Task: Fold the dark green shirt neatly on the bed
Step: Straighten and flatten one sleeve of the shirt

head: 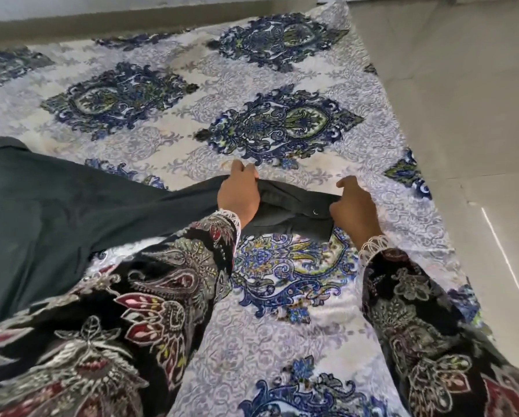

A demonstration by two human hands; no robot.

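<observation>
Sleeves w/ dark paisley print and white lace cuffs (162,296) fill the bottom of the view, one per arm, reaching fwd over the bed (282,341). Bed is covered by a white-and-grey sheet w/ big blue-green medallions.

Far left: dark green shirt (41,212) lies spread on the bed, its bulk running off the left edge of view. It narrows toward the centre into a bunched end w/ a small button or snap visible on it.

Left hand (237,195) sits on that end, fingers curled, pinching the fabric's upper edge. Right hand (356,207) is just beside it, gripping the same end at its right tip, fingers closed on the cloth, thumb up. Short stretch of shirt shows btwn the two hands, resting on the sheet.

Right of the bed edge: pale tiled floor (463,100), w/ a bright streak of light on it.
</observation>
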